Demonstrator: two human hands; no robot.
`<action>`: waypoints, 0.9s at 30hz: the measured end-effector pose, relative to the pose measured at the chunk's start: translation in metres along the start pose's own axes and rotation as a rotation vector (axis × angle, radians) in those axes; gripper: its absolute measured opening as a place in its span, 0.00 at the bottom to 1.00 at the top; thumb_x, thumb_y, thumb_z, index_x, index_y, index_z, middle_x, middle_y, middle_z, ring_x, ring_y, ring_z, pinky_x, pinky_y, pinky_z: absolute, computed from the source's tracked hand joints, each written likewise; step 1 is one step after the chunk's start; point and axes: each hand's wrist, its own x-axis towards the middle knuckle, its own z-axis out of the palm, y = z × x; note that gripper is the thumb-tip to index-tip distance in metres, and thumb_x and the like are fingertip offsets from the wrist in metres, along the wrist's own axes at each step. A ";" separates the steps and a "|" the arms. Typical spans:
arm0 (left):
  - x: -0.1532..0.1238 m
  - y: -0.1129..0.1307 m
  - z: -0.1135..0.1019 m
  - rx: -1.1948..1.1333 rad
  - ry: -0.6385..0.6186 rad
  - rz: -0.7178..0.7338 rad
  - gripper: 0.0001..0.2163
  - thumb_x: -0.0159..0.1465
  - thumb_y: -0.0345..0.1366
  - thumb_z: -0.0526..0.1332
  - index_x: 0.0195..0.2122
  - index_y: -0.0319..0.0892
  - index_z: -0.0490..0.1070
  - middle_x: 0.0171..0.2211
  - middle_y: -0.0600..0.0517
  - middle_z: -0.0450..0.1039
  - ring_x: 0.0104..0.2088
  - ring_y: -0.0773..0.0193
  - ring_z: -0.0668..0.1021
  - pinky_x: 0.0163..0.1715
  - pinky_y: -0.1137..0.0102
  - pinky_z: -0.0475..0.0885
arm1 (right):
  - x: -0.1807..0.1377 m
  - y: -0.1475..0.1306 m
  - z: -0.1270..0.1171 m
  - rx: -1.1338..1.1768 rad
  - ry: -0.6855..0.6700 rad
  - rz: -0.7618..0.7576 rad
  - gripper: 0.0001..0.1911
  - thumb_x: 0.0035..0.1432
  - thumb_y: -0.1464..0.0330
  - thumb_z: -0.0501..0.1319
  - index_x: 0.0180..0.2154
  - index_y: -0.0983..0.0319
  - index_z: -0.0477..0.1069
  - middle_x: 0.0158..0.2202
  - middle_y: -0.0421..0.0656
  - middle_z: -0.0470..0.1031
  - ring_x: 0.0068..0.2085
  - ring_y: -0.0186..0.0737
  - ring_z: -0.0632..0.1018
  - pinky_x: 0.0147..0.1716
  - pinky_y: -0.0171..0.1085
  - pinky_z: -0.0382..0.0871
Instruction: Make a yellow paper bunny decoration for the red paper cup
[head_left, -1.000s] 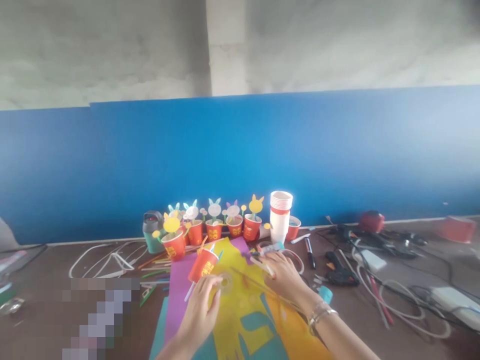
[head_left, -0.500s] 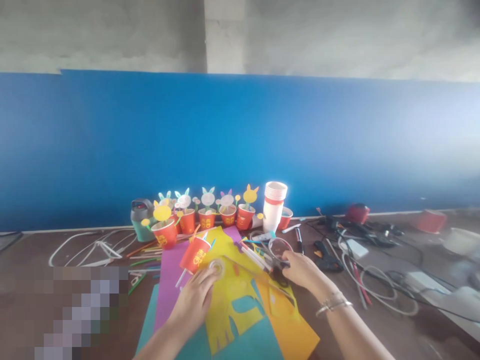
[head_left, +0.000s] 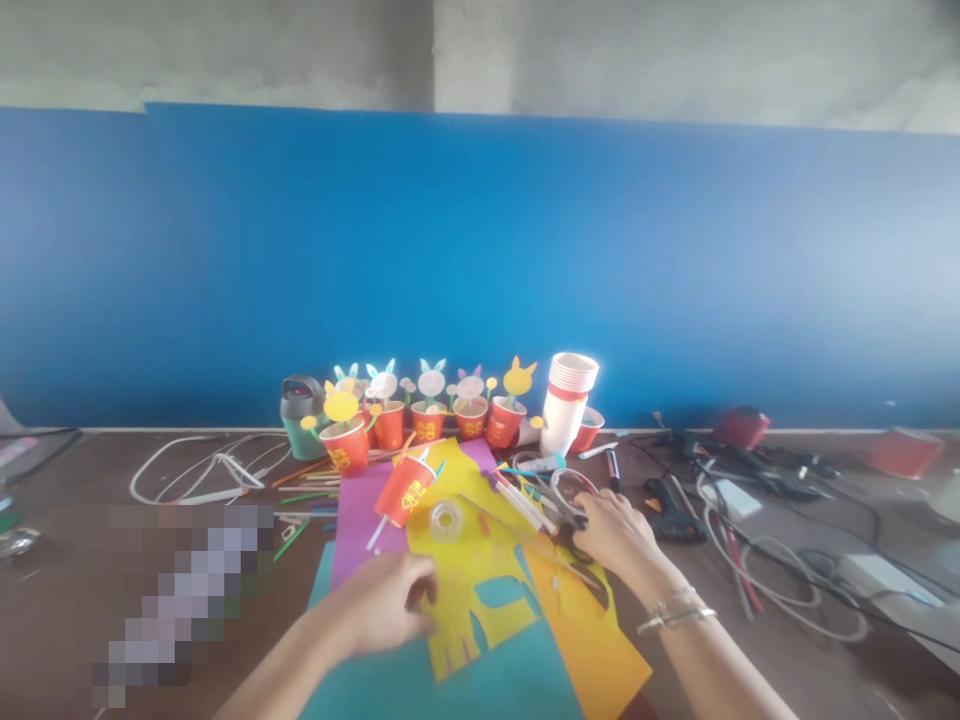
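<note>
My left hand (head_left: 390,603) hovers at the left edge of the yellow sheet (head_left: 499,572), fingers loosely curled, a gap between forefinger and thumb. Nothing shows in it. Beyond it lies a clear tape roll (head_left: 445,520). A tilted red paper cup (head_left: 405,490) with straws through it is behind my left hand. My right hand (head_left: 616,535), with bracelets on the wrist, reaches fingers down over a dark item beside a pale ring (head_left: 574,492); its fingertips are partly hidden. Under the yellow sheet are purple (head_left: 360,520), teal (head_left: 517,680) and orange (head_left: 592,640) sheets.
Several red cups with paper animal-head flowers (head_left: 431,425) line the blue partition (head_left: 465,250). Right of them rises a cup stack (head_left: 564,415). A black glue gun (head_left: 673,512) and tangled cables (head_left: 780,590) lie right; straws (head_left: 307,490) and a bottle (head_left: 300,415) are left.
My left hand has drawn back from the tape roll toward me, and its fingers have curled. My right hand stays by the ring. The view has shifted slightly.
</note>
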 end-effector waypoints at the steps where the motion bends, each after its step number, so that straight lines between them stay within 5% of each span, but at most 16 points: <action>1: -0.003 0.002 -0.001 0.014 -0.063 -0.007 0.10 0.50 0.38 0.66 0.34 0.46 0.74 0.31 0.56 0.75 0.31 0.62 0.76 0.25 0.73 0.63 | -0.001 -0.001 -0.002 -0.004 0.006 0.001 0.23 0.47 0.73 0.59 0.47 0.63 0.72 0.49 0.54 0.74 0.53 0.58 0.72 0.43 0.43 0.62; 5: -0.010 0.011 0.000 0.152 -0.150 -0.049 0.17 0.43 0.42 0.70 0.35 0.47 0.74 0.34 0.53 0.76 0.35 0.56 0.76 0.24 0.72 0.60 | -0.005 -0.005 -0.003 0.008 -0.035 -0.017 0.21 0.47 0.76 0.58 0.45 0.62 0.72 0.43 0.51 0.78 0.47 0.52 0.77 0.38 0.39 0.63; 9: -0.012 0.018 0.001 0.145 -0.160 0.012 0.12 0.50 0.41 0.64 0.36 0.47 0.74 0.34 0.53 0.77 0.33 0.58 0.76 0.24 0.72 0.61 | -0.005 -0.008 -0.002 0.009 -0.034 -0.009 0.20 0.47 0.79 0.57 0.43 0.63 0.73 0.40 0.51 0.79 0.44 0.52 0.78 0.34 0.38 0.62; 18: -0.005 0.011 -0.001 0.080 -0.047 0.032 0.17 0.49 0.45 0.67 0.39 0.47 0.71 0.40 0.53 0.74 0.39 0.56 0.75 0.35 0.68 0.66 | 0.002 0.006 -0.011 0.189 -0.008 -0.066 0.20 0.46 0.75 0.57 0.43 0.59 0.75 0.36 0.45 0.79 0.40 0.46 0.78 0.32 0.36 0.62; 23: 0.000 0.015 0.019 0.079 0.037 0.159 0.26 0.44 0.48 0.70 0.44 0.47 0.69 0.49 0.49 0.67 0.49 0.49 0.68 0.48 0.60 0.65 | 0.012 0.013 -0.004 0.838 -0.250 -0.211 0.25 0.44 0.75 0.57 0.48 0.64 0.72 0.33 0.42 0.77 0.32 0.38 0.77 0.28 0.33 0.64; 27: 0.000 0.026 0.036 0.173 0.078 0.238 0.20 0.49 0.41 0.69 0.43 0.45 0.71 0.44 0.49 0.70 0.45 0.52 0.70 0.47 0.60 0.66 | 0.012 0.011 -0.002 1.013 -0.471 -0.332 0.26 0.43 0.73 0.62 0.48 0.63 0.72 0.32 0.40 0.77 0.32 0.35 0.76 0.31 0.32 0.66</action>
